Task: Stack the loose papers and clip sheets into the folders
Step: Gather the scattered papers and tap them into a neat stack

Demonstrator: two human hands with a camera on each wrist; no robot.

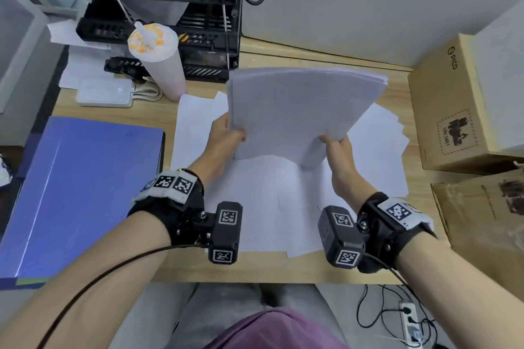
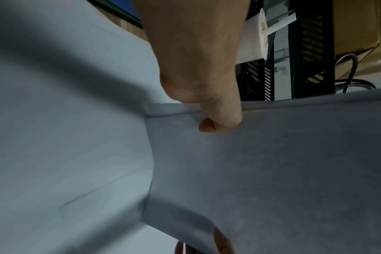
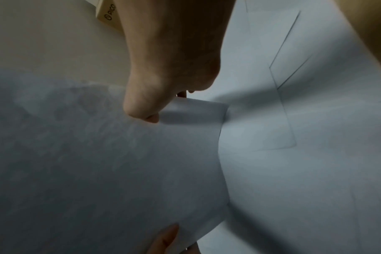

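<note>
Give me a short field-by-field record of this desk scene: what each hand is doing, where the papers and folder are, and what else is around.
left hand: grips the left edge of the paper stack
right hand: pinches the stack's lower right corner
paper stack: held up off the desk, tilted, its lower right corner bent
loose sheets: spread on the wooden desk beneath the stack
blue folder: closed, lying left of the sheets
drink cup: lidded with a straw, standing behind the sheets
cardboard box: on the right
black tray rack: at the back
</note>
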